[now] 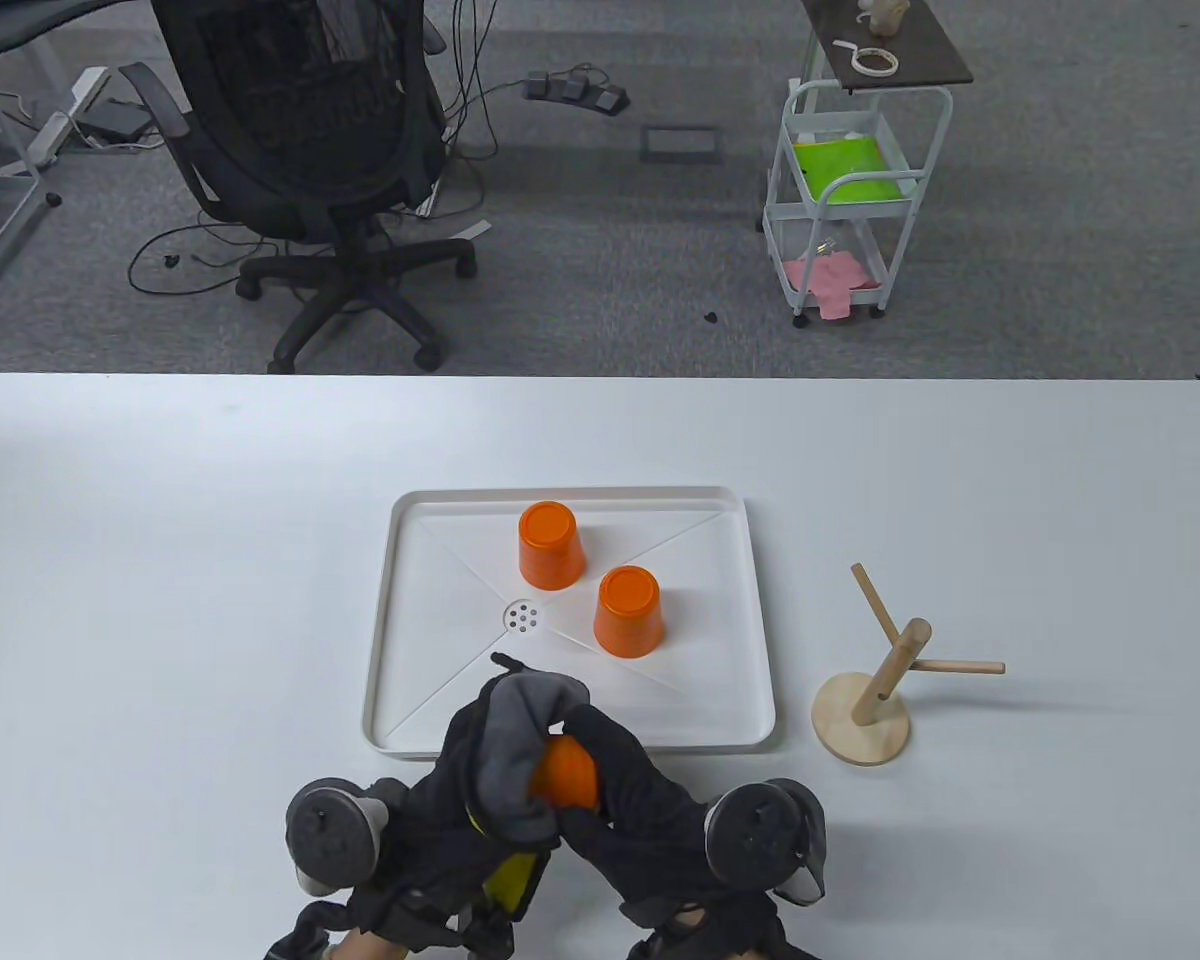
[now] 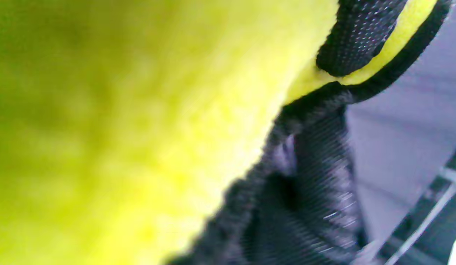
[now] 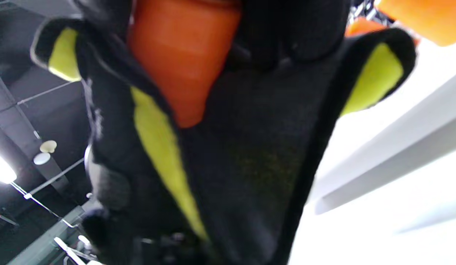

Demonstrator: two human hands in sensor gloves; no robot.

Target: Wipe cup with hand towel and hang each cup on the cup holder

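Note:
Near the table's front edge, both hands hold an orange cup (image 1: 567,773) wrapped in a grey-and-yellow hand towel (image 1: 518,760). My left hand (image 1: 480,770) grips the towel against the cup's left side. My right hand (image 1: 610,775) curls round the cup's right side. In the right wrist view the orange cup (image 3: 183,59) shows between dark glove fingers (image 3: 290,29) and the towel (image 3: 158,147). The left wrist view is filled by the blurred yellow towel (image 2: 121,129). Two more orange cups (image 1: 551,545) (image 1: 628,611) stand upside down on the white tray (image 1: 400,620). The wooden cup holder (image 1: 875,680) stands bare to the tray's right.
The tray has a drain hole (image 1: 524,617) in the middle. Beyond the table's far edge are a black office chair (image 1: 310,170) and a white trolley (image 1: 845,200). Bare white table lies left of the tray and right of the holder.

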